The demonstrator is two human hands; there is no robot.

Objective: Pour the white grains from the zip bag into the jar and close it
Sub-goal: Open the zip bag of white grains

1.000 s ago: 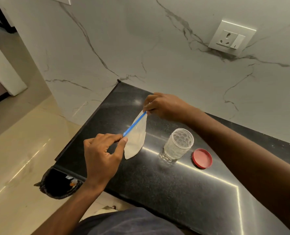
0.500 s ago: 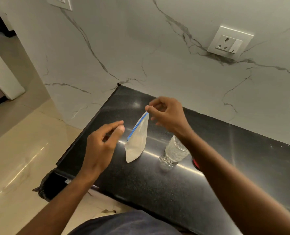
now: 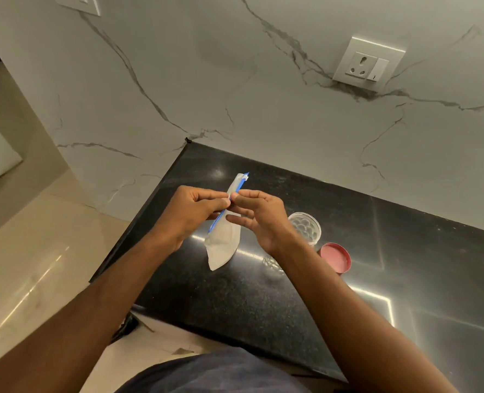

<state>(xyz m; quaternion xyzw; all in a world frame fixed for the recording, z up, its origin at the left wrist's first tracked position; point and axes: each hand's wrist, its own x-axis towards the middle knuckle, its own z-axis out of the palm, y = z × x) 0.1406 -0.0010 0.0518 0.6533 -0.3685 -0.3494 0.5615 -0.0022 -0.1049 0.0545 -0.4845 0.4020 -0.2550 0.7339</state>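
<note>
A clear zip bag (image 3: 222,245) with a blue zip strip holds white grains and hangs above the black counter (image 3: 235,302). My left hand (image 3: 189,211) and my right hand (image 3: 259,215) both pinch the bag's top at the middle of the strip, thumbs nearly touching. The bag's far corner sticks up past my fingers. To the right stands a clear glass jar (image 3: 306,228), lidless, partly hidden behind my right wrist. Its red lid (image 3: 335,257) lies flat on the counter right of the jar.
A white marble wall (image 3: 235,95) backs the counter, with a socket plate (image 3: 368,63) at upper right. The counter's left edge drops to a beige tiled floor (image 3: 31,265). A dark bin is partly hidden under my left forearm.
My left hand, which had let go of the bag, has come back and pinches the zip top again. Both hands now meet at the middle of the strip. The jar shows again.
</note>
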